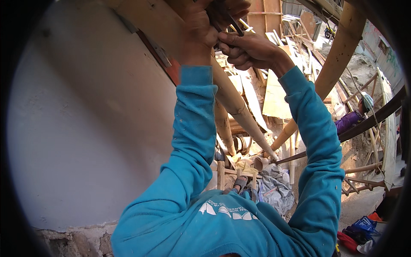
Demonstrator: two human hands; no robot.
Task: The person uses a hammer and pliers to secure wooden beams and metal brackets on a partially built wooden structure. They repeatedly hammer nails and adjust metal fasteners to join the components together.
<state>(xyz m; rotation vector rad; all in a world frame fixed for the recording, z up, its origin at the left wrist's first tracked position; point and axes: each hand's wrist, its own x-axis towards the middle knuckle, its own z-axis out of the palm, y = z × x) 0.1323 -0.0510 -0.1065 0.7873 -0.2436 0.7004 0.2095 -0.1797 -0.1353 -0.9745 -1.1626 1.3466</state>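
One dark tool [236, 25] at left hand [201, 32] — blurred, cut off above.

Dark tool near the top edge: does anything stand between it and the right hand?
Nothing visible does: the lower end of the tool comes right up to the right hand, though contact is unclear. The left hand is mostly left of the tool.

A pale wall [94, 128] filled the left, crumpled grey plastic [278, 190] lay below, a person in purple [349, 122] showed at right, and a blue bundle [364, 225] lay beside red cloth [346, 241].
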